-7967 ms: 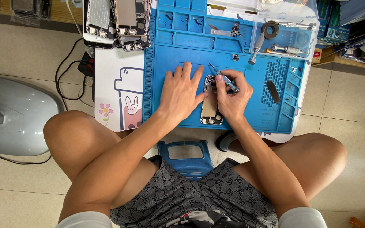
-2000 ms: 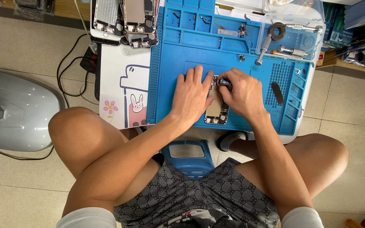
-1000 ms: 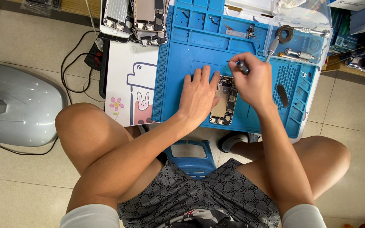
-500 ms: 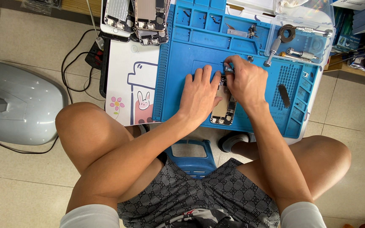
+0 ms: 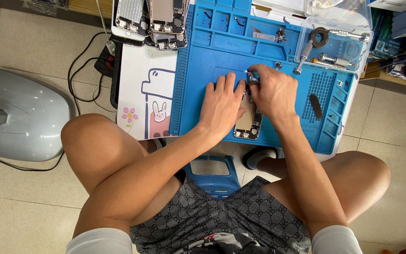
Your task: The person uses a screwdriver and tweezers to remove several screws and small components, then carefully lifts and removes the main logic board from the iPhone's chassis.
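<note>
A clear plastic tray at the far right corner of the blue work mat holds metal screwdrivers; the mat's small compartments hold tiny parts. The opened phone lies on the mat between both hands — the left hand rests flat beside it, fingers spread, holding nothing. The right hand is closed around a small tool at the phone's top end.

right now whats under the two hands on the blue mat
An opened phone lies on the blue mat. Its lower half shows, with its inner parts bared. The left hand and right hand cover its upper half, so that part cannot be seen.
</note>
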